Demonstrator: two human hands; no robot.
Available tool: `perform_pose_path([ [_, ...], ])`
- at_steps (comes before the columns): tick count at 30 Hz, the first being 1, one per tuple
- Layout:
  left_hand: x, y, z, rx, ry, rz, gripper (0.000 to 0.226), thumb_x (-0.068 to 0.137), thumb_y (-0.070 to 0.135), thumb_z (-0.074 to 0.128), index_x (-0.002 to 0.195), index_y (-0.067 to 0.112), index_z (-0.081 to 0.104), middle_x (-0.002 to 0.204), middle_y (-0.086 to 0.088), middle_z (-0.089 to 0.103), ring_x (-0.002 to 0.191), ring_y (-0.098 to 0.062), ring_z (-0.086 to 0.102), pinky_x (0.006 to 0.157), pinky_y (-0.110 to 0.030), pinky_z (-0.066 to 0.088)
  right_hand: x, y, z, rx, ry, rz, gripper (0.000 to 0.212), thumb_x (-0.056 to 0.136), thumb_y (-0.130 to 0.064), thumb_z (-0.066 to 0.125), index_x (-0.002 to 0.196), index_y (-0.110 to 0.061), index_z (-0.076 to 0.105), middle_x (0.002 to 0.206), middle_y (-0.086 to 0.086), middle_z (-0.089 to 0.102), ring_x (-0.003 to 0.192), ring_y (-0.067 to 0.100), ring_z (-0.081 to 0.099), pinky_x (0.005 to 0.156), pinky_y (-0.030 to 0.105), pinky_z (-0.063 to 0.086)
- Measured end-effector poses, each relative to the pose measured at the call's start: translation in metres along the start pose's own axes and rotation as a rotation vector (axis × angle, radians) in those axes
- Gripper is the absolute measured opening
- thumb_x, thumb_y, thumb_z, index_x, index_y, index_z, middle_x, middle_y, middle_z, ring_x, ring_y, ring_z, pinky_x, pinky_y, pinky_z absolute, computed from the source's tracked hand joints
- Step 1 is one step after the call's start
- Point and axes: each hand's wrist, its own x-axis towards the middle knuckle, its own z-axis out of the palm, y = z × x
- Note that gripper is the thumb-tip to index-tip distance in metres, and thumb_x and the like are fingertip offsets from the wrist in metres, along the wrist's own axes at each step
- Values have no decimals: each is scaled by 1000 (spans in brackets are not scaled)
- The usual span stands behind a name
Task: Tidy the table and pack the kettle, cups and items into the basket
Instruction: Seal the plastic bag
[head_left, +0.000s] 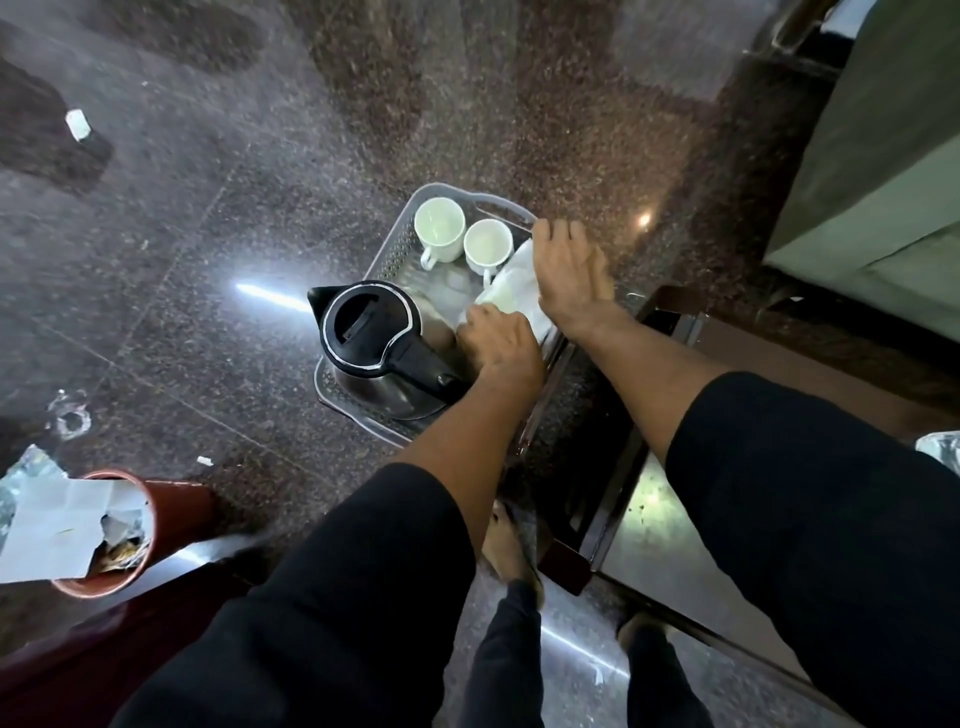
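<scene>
A full bin (98, 530) stands far left. The kettle (376, 343) and two cups (462, 236) already sit in the basket (387, 254). Left hand (498, 345) pinches the white cloth (519, 291); right hand (569, 270), fingers loosely spread, presses it down. Packing looks nearly finished.

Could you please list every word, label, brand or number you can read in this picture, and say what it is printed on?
None can be read.
The kettle lid shows no legible marking.
The two cups are plain white.
The papers in the bin show no readable print.
</scene>
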Motion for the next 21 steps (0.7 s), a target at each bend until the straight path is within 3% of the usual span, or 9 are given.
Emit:
perform_pose_path([
  [2,1,0,4,53,44,37,38,98,32,56,134,21,62,136,-8,48,128,-26,44,97,-38,41,3,0,4,1,2,-86,37,89,4,58,123,-9,49,121,15,56,110,30,58,85,35,51],
  [5,8,2,12,-9,2,48,48,98,30,59,143,14,53,141,-10,41,130,-26,47,101,-35,44,5,-2,9,14,-165,-217,38,92,7,54,127,-7,53,128,16,55,119,34,58,93,42,52],
  [9,12,7,21,-74,-92,129,44,105,23,46,147,8,44,143,-14,43,130,-29,47,97,-36,43,-3,-4,12,83,-296,-136,43,93,-5,59,135,-14,56,135,14,54,120,34,61,91,45,56],
  [12,14,9,17,-101,-145,86,52,104,20,54,150,7,34,143,-17,35,135,-36,43,102,-41,49,-3,-8,10,50,-331,-121,43,96,-14,62,137,-13,53,137,15,52,122,34,61,93,46,57],
  [15,14,8,15,-168,-152,6,50,104,24,57,149,7,42,146,-13,40,140,-33,43,108,-46,48,0,-9,7,62,-393,-101,49,92,-6,65,140,-10,53,141,16,49,126,35,58,99,44,53],
  [21,1,7,11,-109,-12,37,35,108,32,48,134,14,63,136,-10,58,131,-29,46,104,-36,41,-2,-2,-2,232,-456,-90,47,89,-2,66,135,-9,61,137,15,60,127,32,59,99,36,49],
])
